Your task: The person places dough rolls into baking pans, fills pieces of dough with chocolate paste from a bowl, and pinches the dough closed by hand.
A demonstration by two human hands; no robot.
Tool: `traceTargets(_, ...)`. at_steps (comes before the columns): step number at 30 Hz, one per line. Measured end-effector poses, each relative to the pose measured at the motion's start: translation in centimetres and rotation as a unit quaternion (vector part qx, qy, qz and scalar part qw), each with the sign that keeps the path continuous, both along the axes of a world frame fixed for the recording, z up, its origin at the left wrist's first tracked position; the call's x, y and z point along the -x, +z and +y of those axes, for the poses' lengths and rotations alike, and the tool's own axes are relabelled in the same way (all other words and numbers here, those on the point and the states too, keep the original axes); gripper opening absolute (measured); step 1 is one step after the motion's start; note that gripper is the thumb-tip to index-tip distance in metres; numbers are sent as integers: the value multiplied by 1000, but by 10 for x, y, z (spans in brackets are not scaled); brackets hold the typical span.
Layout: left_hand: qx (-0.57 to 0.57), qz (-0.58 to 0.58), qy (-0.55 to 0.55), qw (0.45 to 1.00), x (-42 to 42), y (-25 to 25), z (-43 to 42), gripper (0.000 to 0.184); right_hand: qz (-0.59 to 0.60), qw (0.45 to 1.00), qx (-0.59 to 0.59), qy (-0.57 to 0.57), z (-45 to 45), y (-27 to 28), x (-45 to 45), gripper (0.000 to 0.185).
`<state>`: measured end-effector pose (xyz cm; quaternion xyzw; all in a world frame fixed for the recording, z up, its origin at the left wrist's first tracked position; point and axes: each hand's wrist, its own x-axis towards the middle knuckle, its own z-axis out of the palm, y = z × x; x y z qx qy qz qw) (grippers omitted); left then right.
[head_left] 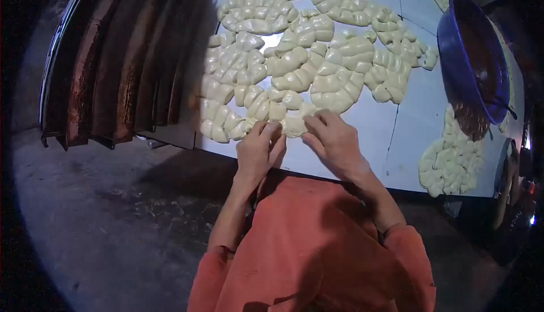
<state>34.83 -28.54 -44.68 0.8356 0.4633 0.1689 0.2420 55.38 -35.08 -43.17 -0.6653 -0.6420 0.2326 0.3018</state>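
The fingers of the left hand are bent in close together at the near edge of a dough piece; whether they pinch it I cannot tell. The right hand is at the other side of the same piece, its index finger and thumb curved toward it, and its grip too is hidden. The piece lies flat on the bench, near the front edge, between the two hands. Just beyond it, touching, spread the dough sheets, lumpy, pale and glossy, made of many lobes pressed side by side and reaching to the far end. Dark lines run across the white bench top to their right. Further right stands a blue basin, tilted in view, with something reddish-brown inside. Nearer than the basin, by the right edge, lies another sheet. To the left of the bench are rusty metal trays, in a row above the grey floor.
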Motion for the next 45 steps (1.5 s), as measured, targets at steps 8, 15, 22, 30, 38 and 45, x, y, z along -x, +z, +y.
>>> traceTargets(8,61,-24,-41,997,23,-3,10,25,-144,980,-99,92,23,-13,14,31)
traceTargets(15,-41,-58,-130,989,4,7,22,44,89,993,-38,64,4,-19,16,24)
traceTargets(22,-65,-53,-188,979,3,-2,40,29,-39,992,-83,85,8,-1,21,42)
traceTargets(30,-101,-38,-275,955,3,-9,47,34,-19,993,-104,57,1,-16,31,24)
traceTargets(38,-111,-49,-209,970,28,-14,48,26,401,886,56,-227,-58,-15,1,13)
traceTargets(45,69,37,-261,962,35,20,50,88,355,866,49,-349,-66,-26,-2,29)
